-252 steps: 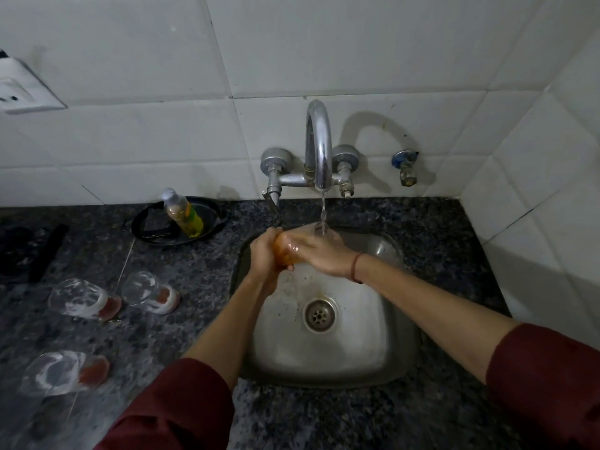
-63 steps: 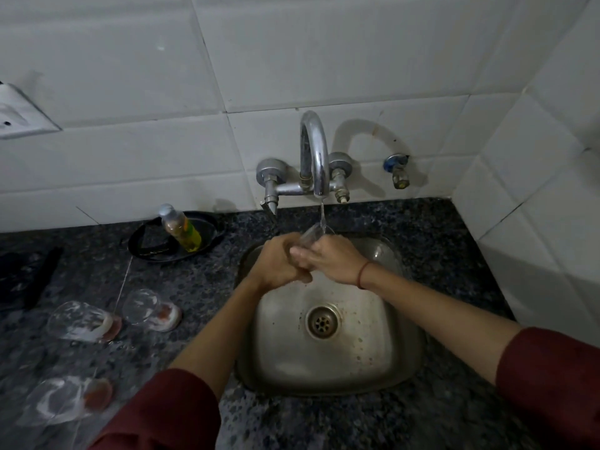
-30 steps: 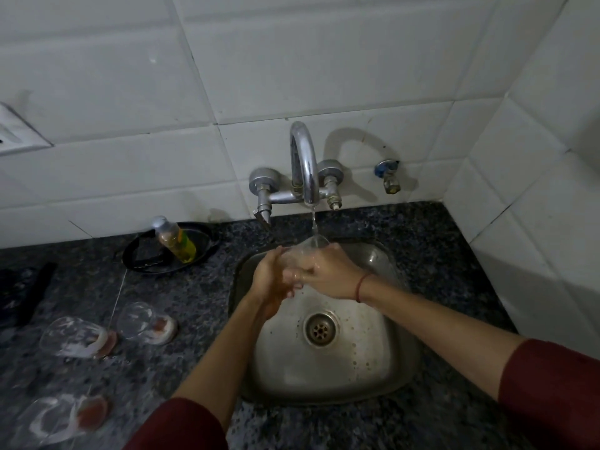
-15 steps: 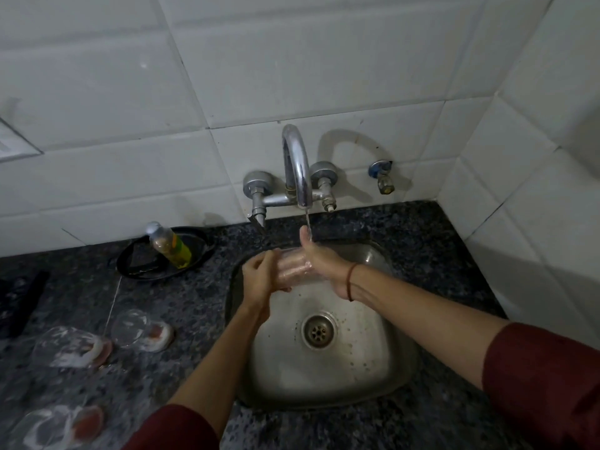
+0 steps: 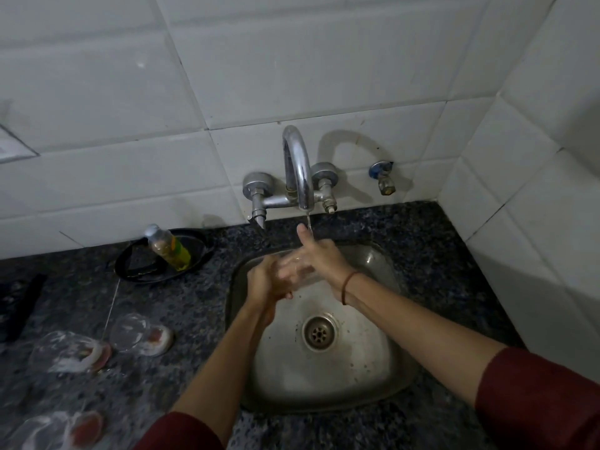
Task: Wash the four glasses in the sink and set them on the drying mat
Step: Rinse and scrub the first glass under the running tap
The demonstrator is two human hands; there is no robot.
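A clear glass [image 5: 297,271] lies sideways between my two hands over the steel sink [image 5: 401,381], just under the thin stream from the tap [image 5: 297,167]. My left hand [image 5: 264,282] grips the glass from the left, fingers curled round it. My right hand [image 5: 324,258] comes from the right; its straight fingers show through the glass wall and the thumb sticks up into the water. Three more glasses lie on their sides on the counter at the left, streaked with white foam: one [image 5: 139,334] nearest the sink, one [image 5: 69,352] beside it, one [image 5: 53,430] at the bottom edge.
A soap bottle [image 5: 168,248] leans in a black dish [image 5: 198,258] behind the glasses. A dark flat object [image 5: 22,306] lies at the far left edge. The drain [image 5: 319,332] sits in the bare basin. White tiled walls close the back and right.
The glass has turned from mouth-up under the stream to lying sideways. My right hand has gone from wrapping it to straight fingers with the thumb raised. The view has shifted a little.
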